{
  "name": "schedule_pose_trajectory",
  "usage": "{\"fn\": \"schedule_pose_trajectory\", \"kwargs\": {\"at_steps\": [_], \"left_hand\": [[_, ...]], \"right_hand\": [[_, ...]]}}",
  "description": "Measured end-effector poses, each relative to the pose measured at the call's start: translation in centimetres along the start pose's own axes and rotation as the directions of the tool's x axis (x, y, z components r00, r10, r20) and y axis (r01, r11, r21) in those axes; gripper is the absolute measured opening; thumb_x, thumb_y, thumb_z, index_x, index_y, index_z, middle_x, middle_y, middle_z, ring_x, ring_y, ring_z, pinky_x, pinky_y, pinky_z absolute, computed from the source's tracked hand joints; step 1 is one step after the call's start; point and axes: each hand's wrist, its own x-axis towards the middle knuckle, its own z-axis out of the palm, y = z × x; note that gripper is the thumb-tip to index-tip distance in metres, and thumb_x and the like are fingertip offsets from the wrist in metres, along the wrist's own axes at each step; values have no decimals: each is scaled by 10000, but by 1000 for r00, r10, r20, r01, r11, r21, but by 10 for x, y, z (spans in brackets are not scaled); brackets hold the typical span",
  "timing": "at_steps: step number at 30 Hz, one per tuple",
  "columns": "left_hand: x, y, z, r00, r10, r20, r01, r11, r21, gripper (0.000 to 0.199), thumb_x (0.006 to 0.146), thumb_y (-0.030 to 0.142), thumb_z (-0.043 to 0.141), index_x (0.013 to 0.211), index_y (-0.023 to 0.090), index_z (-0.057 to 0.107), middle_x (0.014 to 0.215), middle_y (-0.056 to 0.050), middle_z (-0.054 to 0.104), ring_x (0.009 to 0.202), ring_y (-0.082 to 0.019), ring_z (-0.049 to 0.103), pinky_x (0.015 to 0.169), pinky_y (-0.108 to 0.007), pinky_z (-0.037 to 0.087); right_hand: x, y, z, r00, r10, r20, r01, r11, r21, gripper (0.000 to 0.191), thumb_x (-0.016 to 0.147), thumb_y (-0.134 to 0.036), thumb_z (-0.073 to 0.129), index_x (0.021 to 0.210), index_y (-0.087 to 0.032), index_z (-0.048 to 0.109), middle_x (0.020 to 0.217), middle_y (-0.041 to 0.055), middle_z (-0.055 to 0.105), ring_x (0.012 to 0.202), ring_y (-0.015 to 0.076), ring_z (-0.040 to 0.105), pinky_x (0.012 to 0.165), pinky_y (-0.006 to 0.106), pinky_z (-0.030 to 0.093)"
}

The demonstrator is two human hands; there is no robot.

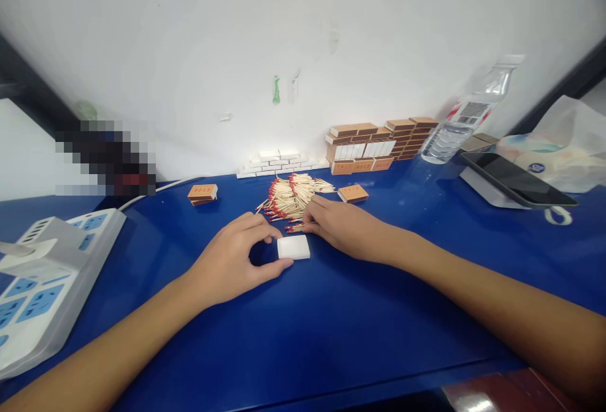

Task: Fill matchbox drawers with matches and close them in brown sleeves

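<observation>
A small white matchbox tray [293, 247] lies on the blue table. My left hand [237, 254] curls round its left end, with the thumb at the near edge and fingertips at the far corner. My right hand [338, 226] is closed in a pinch on a few red-tipped matches [295, 228] just beyond the tray. These point left, with their other ends hidden by my fingers. Behind them spreads a heap of loose matches [288, 197], heads mostly to the left. One orange matchbox [353, 194] lies right of the heap; further left is a small stack of matchboxes [202, 194].
White trays [279, 163] are stacked against the wall. To their right stand piled matchboxes [362, 164]. A water bottle [466, 115], a phone [518, 178] and a plastic bag [563, 147] occupy the right side. A power strip [57, 286] with a white cable lies left.
</observation>
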Motion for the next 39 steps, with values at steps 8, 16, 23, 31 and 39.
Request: {"fn": "schedule_pose_trajectory", "kwargs": {"at_steps": [8,16,23,31,39], "left_hand": [[0,0,0,999,-24,-28,25,999,25,251,920,460,754,1002,224,727,899,-28,662,875,-212,615,784,-359,492],[0,1,2,999,-39,-35,40,999,27,254,910,441,767,1001,208,726,887,-25,652,863,-211,602,764,-359,493],[0,1,3,999,-1,-37,2,1000,17,243,928,429,757,1002,200,725,886,-24,659,850,-200,597,751,-351,485],[-1,1,1,999,-20,-30,21,1000,9,265,915,434,782,1036,204,733,897,-18,659,869,-193,603,775,-345,491],[-1,1,2,999,-23,-28,24,1000,6,277,923,451,774,1050,208,735,905,-22,663,873,-196,603,775,-348,493]], "right_hand": [[-9,5,-18,997,-27,-66,33,995,99,174,1089,-277,494,941,-206,552,1021,81,656,843,204,597,743,330,414],[-18,-11,-24,998,-68,-12,69,981,181,173,1095,-303,521,967,-206,585,1033,67,675,852,198,621,735,323,435],[-17,-28,-14,994,-109,-18,110,992,57,115,1068,-268,588,997,-186,627,1053,83,676,840,200,640,719,321,440],[-20,-10,-18,990,-115,-76,124,984,124,167,1032,-315,659,1143,-192,641,1129,75,652,863,194,633,719,305,449],[-20,-8,-24,996,-82,18,76,974,214,147,1030,-345,665,993,-206,636,983,39,715,833,187,628,703,294,413]]}}
